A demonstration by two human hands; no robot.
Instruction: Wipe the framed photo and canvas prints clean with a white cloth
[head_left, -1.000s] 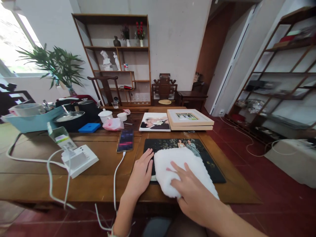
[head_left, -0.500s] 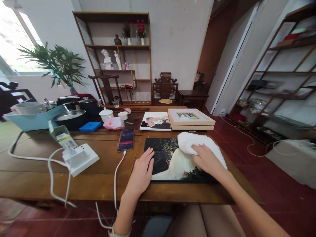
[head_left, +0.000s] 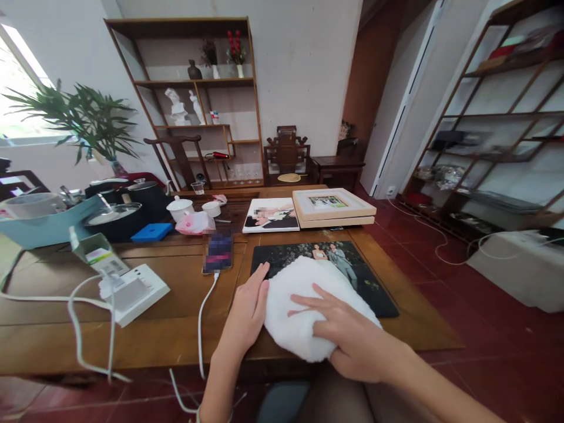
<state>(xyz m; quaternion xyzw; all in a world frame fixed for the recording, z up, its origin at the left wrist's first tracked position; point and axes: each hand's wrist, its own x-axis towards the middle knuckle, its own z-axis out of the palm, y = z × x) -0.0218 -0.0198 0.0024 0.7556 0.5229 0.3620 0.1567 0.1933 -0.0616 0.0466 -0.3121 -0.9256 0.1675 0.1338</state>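
Note:
A dark wedding photo panel [head_left: 374,291] lies flat near the table's front edge, showing a couple at its upper right. Over its lower left and middle spreads a fluffy white cloth [head_left: 282,311], which overhangs the front edge of the panel. My right hand [head_left: 339,329] presses on the cloth, some fingers spread across it and others curled into its folds. At the panel's left edge rests my left hand [head_left: 249,308], fingers stretched out, beside the cloth's left side.
Behind the panel lie a white photo print [head_left: 271,215] and stacked light wooden frames [head_left: 333,207]. To the left are a phone [head_left: 218,251] on a white cable [head_left: 201,320], an opened white box [head_left: 134,294] and a blue box [head_left: 152,232]. Pots and cups stand farther back.
My right hand has swept the white cloth from the panel's upper right toward the lower left, uncovering the couple. My left hand stays at the left edge. The view has turned slightly right.

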